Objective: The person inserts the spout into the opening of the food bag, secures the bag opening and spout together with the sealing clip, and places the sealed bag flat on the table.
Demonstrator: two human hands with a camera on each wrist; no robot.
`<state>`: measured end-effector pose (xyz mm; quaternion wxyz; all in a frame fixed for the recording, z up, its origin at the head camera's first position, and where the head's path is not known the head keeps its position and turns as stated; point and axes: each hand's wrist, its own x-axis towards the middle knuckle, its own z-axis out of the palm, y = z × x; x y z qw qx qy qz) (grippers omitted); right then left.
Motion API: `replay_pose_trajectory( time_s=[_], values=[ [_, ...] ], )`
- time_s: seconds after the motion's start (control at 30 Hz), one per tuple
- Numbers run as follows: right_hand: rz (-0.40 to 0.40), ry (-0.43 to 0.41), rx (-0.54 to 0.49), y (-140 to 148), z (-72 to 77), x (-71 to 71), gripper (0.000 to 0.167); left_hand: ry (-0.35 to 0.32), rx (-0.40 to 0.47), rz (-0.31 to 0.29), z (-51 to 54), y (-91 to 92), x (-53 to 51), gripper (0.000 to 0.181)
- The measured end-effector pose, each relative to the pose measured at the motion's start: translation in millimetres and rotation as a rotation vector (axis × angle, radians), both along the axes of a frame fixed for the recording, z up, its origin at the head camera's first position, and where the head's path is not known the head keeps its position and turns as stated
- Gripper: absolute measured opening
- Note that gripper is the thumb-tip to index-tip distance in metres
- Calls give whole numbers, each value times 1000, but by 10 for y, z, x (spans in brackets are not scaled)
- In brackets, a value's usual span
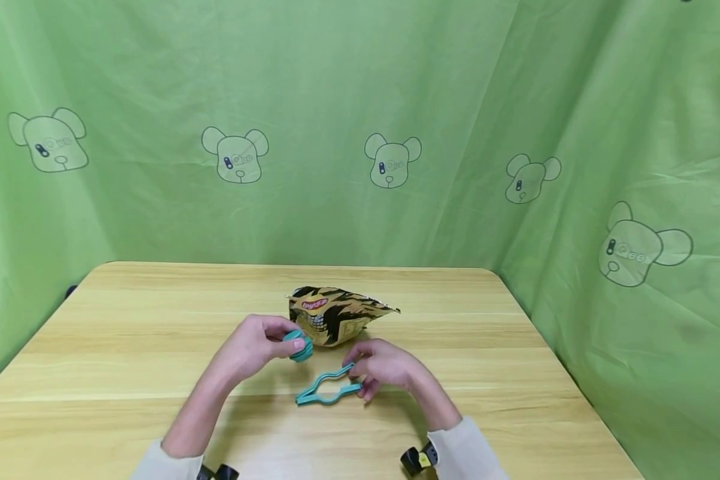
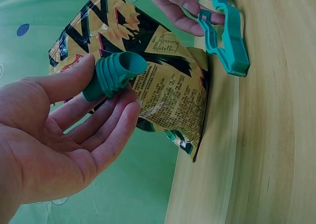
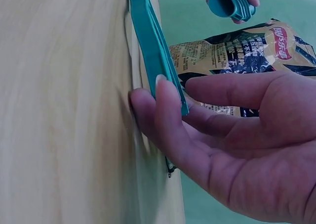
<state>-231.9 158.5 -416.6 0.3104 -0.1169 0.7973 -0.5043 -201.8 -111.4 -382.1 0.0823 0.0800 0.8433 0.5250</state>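
Note:
My left hand (image 1: 255, 343) pinches a small teal screw-threaded spout (image 2: 114, 73) between thumb and fingers, above the table. In the left wrist view the spout's round opening faces right. My right hand (image 1: 393, 365) grips the free ends of a teal bag clip (image 1: 329, 389), whose two arms are spread apart with a rounded gap between them. The clip's hinged end points left, towards the person's left arm. Just beyond both hands lies a gold and black Lay's chip bag (image 1: 339, 317). In the right wrist view, the fingers partly cover the clip and the bag.
The wooden table (image 1: 126, 313) spreads around the hands. A green curtain (image 1: 312, 220) with bear-head prints hangs behind it and along the sides. A black wrist camera (image 1: 417, 460) is strapped near the right sleeve.

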Motion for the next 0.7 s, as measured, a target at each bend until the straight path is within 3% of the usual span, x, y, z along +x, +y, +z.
replay_pose_trajectory(
  time_s=[0.4, 0.7],
  values=[
    [3, -29, 1, 17, 47, 29, 27, -4, -5, 1, 1, -16, -1, 27],
    [26, 21, 45, 26, 78, 46, 23, -6, 9, -2, 3, -24, -3, 30]
  ],
)
